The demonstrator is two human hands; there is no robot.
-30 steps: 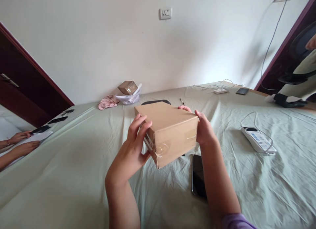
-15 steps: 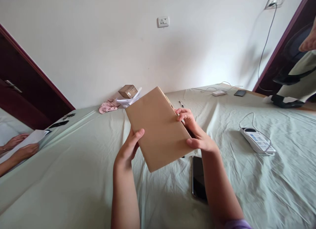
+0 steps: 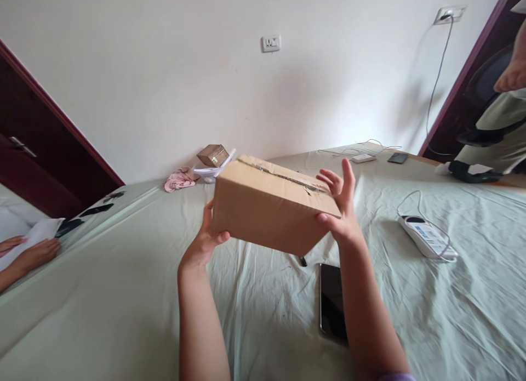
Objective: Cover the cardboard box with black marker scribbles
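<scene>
A brown cardboard box (image 3: 267,214) is held up between my two hands above the green cloth. Its top side shows a taped seam with torn, ragged tape and a small hole near the right end. My left hand (image 3: 203,241) grips the box's left end, thumb on the near face and the other fingers hidden behind. At the right end, my right hand (image 3: 343,211) presses its thumb on the near corner, while its index finger sticks up and other fingers reach behind the edge. A black smartphone (image 3: 332,301) lies on the cloth below, beside my right forearm.
A white power strip (image 3: 427,237) with its cable lies on the right. Near the wall are a small brown box (image 3: 212,155), a pink cloth (image 3: 179,180) and a dark flat object (image 3: 398,158). Another person's hands (image 3: 39,255) hold white paper at left; another person stands at far right.
The box has been turned in my hands, so its taped side now faces up and its broad face is tilted away. My right index finger has lifted off it.
</scene>
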